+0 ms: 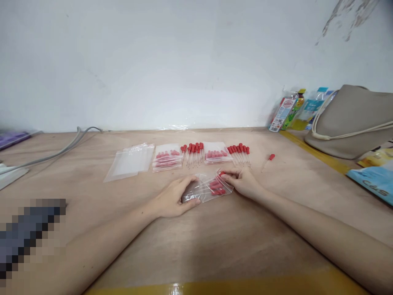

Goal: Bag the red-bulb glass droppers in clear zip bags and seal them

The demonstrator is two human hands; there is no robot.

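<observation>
A clear plastic zip bag lies on the wooden table with several red-handled pieces, apparently small screwdrivers, inside it. My left hand holds its left end, thumb at the near edge and fingers at the far edge. At the bag's right end, my right hand is closed in a pinch on a red handle by the bag's edge. Beyond the hands, loose screwdrivers lie in a bunch, with another bunch farther right. One single screwdriver lies apart.
Flat unfilled bags lie at left. Filled bags are stacked, with another filled pile beside them. Bottles, a carton and a grey drawstring bag stand at right. A cable runs along the left.
</observation>
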